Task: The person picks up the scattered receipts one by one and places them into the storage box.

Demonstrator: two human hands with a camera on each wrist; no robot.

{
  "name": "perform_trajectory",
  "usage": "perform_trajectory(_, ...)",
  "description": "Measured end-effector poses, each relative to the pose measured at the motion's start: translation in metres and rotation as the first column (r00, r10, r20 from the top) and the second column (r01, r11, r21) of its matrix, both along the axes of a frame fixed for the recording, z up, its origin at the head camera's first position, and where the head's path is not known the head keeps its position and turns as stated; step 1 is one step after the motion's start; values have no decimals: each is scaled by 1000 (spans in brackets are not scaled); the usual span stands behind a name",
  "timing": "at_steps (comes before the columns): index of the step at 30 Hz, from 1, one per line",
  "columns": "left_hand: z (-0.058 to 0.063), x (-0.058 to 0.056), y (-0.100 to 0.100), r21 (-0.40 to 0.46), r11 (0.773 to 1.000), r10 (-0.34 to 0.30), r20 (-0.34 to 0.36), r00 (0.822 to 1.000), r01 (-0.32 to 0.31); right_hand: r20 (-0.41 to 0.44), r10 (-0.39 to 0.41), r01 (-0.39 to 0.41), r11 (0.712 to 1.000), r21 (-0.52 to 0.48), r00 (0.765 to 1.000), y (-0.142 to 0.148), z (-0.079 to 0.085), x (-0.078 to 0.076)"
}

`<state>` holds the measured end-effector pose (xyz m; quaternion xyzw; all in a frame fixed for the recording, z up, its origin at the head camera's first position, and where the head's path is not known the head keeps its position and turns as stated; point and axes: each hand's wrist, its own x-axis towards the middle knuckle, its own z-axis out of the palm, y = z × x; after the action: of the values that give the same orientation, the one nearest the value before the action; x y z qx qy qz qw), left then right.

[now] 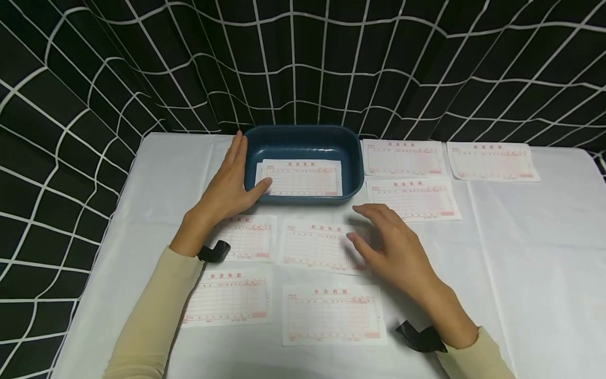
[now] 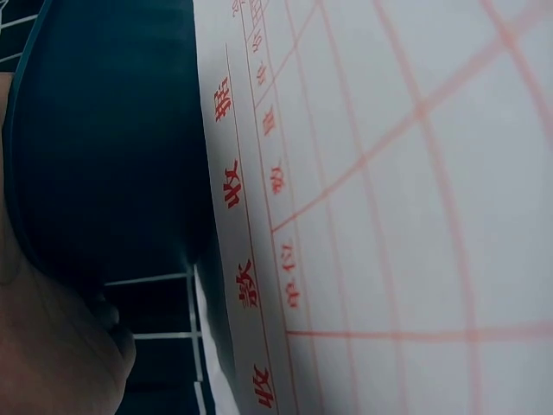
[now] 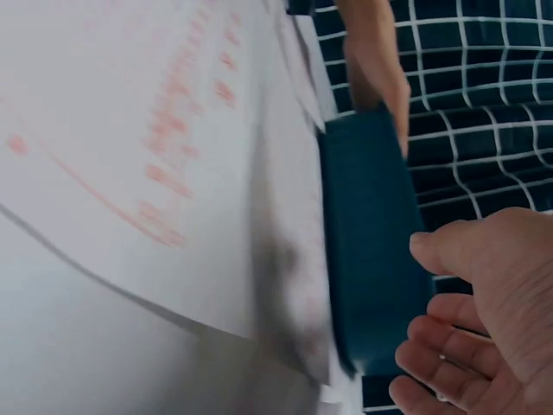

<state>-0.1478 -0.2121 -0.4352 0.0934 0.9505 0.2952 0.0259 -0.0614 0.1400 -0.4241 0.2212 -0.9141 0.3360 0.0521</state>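
Observation:
A dark blue rectangular bin stands at the back of the table with white receipt slips printed in red inside it. My left hand rests against the bin's left side with straight fingers, its thumb over the front left corner above the slips. Empty, my right hand hovers with loosely bent, parted fingers just right of a receipt slip in front of the bin. In the right wrist view, this right hand shows its palm and spread thumb, with the bin beyond it.
Right of the bin lie receipt slips at the back, far right and below. Others lie in front, under my left wrist, front left and front middle. A black grid-patterned cloth hangs behind the white table.

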Motion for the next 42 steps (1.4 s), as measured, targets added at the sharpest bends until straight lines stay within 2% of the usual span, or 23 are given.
perform_trajectory(9,-2,2,-1,-6,1000,14,4,1000,-14,7,-8,7,994,113,1000,-2,-17,18)
perform_trajectory(14,-1,0,0,1,1000,-1,-12,1000,1,6,-10,8,981,195,1000,-2,-22,26)
perform_trajectory(18,-1,-1,1,-2,1000,3,-6,1000,-3,-1,-10,10,974,224,1000,-1,-24,29)
perform_trajectory(37,0,1,0,-27,1000,11,10,1000,-10,105,-54,37,987,157,993,-8,-24,38)
perform_trajectory(42,-1,1,1,-20,1000,7,6,1000,-7,99,-56,43,991,126,993,-10,-23,39)
